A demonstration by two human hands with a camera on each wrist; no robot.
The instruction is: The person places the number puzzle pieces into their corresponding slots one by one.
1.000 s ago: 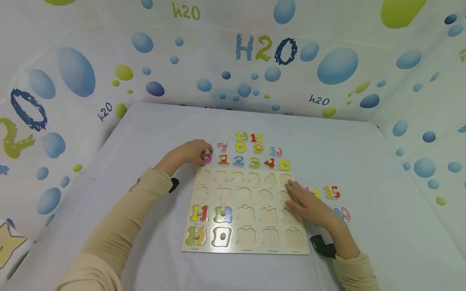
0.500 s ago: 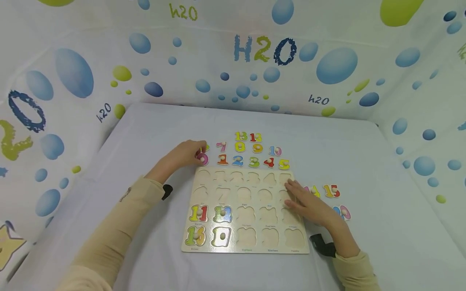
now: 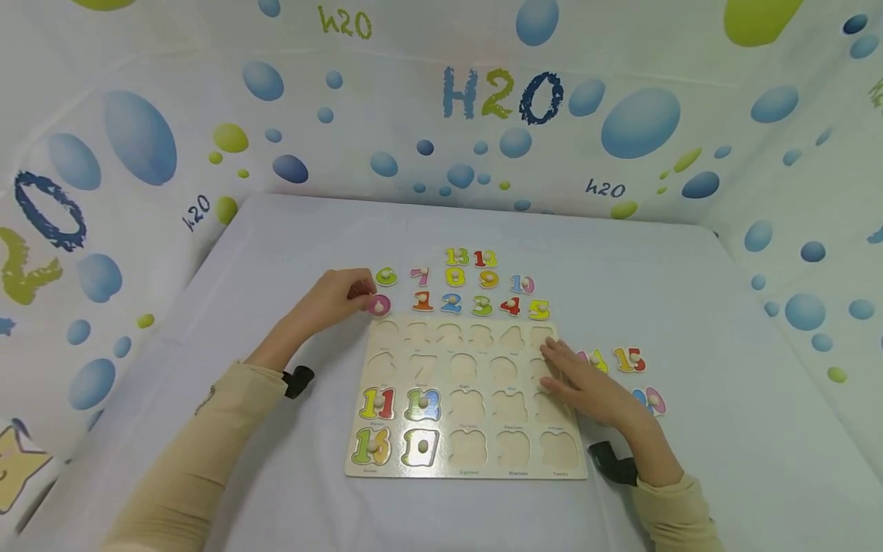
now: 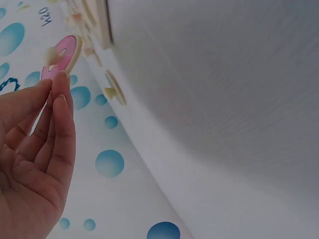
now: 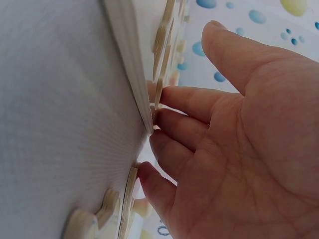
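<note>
My left hand (image 3: 336, 299) pinches the edge of a pink number 0 puzzle piece (image 3: 379, 305) between thumb and fingertips, left of the number row. The left wrist view shows that piece (image 4: 70, 52) tilted above the fingertips, its round knob facing away from the palm. Below it in the head view lies the wooden number puzzle board (image 3: 488, 452), with 11 (image 3: 377, 403), 12, 16 and 17 in their recesses. My right hand (image 3: 593, 391) rests at the board's right edge, fingers extended. In the right wrist view, its fingertips (image 5: 172, 94) touch the board's edge (image 5: 130, 64).
Behind the board lie rows of knobbed number pieces, among them the 6 (image 3: 386, 277), 1 (image 3: 422, 301) and 5 (image 3: 539, 310). Two 13 pieces sit farthest back. Right of the board are a 15 (image 3: 629, 359) and two pieces partly hidden by my right hand.
My left hand has drawn back to the left, with the pink 0 moving left and slightly nearer. The 6 is now uncovered. My right hand stays in place.
</note>
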